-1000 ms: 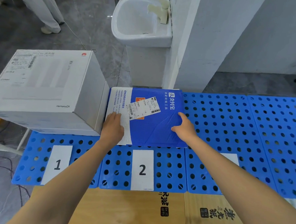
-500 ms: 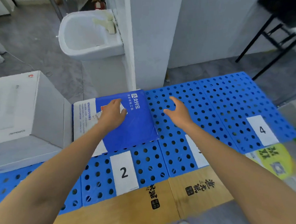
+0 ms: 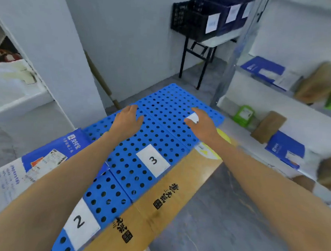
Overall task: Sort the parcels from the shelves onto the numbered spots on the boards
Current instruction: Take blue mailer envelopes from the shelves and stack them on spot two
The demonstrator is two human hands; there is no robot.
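Above the blue boards [image 3: 162, 106], the left hand [image 3: 129, 119] and right hand [image 3: 201, 125] hover with fingers spread; neither holds anything. One blue parcel [image 3: 50, 157] lies flat beyond label 2 [image 3: 79, 221]. Advised procedure: reach right to the shelves [image 3: 305, 121], read a parcel's number first — unreadable from here — then grip both edges.

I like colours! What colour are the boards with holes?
The boards are blue; head view.

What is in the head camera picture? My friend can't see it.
The person's open left hand and right hand reach forward over blue holed boards labelled 2 and 3. A blue parcel lies on the boards at the left; more parcels sit on white shelves at the right.
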